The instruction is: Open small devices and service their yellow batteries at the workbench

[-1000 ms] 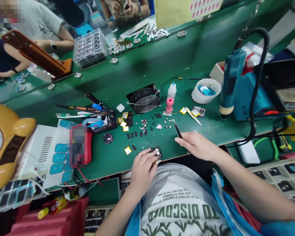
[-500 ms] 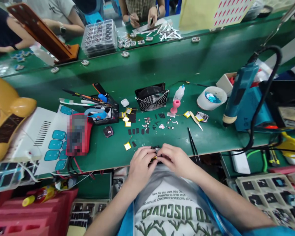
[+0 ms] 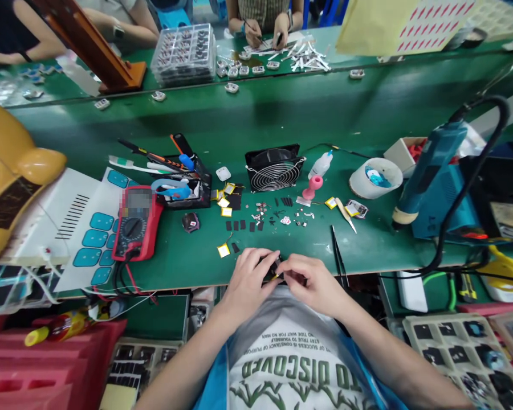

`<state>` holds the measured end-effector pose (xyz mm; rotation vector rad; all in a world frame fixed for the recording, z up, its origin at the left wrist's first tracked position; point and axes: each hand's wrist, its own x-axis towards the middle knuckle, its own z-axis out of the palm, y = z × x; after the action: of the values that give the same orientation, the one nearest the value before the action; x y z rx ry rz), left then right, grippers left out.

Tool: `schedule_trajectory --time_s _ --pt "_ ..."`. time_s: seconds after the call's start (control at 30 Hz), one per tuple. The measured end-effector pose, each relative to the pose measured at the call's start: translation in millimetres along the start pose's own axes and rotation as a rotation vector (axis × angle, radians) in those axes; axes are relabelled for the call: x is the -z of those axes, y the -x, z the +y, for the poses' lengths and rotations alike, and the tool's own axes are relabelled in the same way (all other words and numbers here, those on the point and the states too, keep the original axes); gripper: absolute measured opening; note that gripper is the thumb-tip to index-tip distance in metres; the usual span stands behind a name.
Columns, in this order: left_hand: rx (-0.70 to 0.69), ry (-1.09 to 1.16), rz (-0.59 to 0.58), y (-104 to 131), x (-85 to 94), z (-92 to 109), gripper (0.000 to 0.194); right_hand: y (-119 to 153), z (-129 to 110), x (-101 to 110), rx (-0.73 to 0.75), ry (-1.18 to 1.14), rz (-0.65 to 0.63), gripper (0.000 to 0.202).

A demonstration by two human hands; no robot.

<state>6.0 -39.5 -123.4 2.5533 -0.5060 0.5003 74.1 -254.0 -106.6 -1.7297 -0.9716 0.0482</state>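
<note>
Black tweezers (image 3: pixel 336 244), held earlier, lie on the bench (image 3: pixel 188 262); both hands (image 3: pixel 250 276) (image 3: pixel 310 280), half closed, pinch a dark device (image 3: pixel 274 267).

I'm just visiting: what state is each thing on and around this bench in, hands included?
Left hand: curled around small black device.
Right hand: fingers bent, close to the device; contact unclear.
Small black device: held, mostly covered.
Tweezers: lying near the front edge, unheld.
Fan: standing; spinning or not, unclear.
White tub: open, holding blue pieces.
Multimeter: screen blurred; on or off unclear.
Teal handheld tool: hanging nozzle-down, unheld.
</note>
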Motion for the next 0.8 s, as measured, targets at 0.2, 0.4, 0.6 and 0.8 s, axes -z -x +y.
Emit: schedule_trajectory --time_s 0.2,0.4,0.6,0.8 --pt "0.018 0.007 0.083 8 -9.4 15 0.048 16 -9 -17 0.023 0.245 0.163 0.011" --pt "0.327 0.411 0.029 9 -9.2 26 0.056 22 -10 -27 -0.047 0.238 0.255 0.01" --pt "0.925 1.125 0.006 5 -4.6 37 0.056 24 -18 -22 -0.018 0.192 0.284 0.016" --pt "1.108 1.201 0.132 -3 -2.2 45 0.056 28 -17 -22 -0.065 0.121 0.291 0.016"
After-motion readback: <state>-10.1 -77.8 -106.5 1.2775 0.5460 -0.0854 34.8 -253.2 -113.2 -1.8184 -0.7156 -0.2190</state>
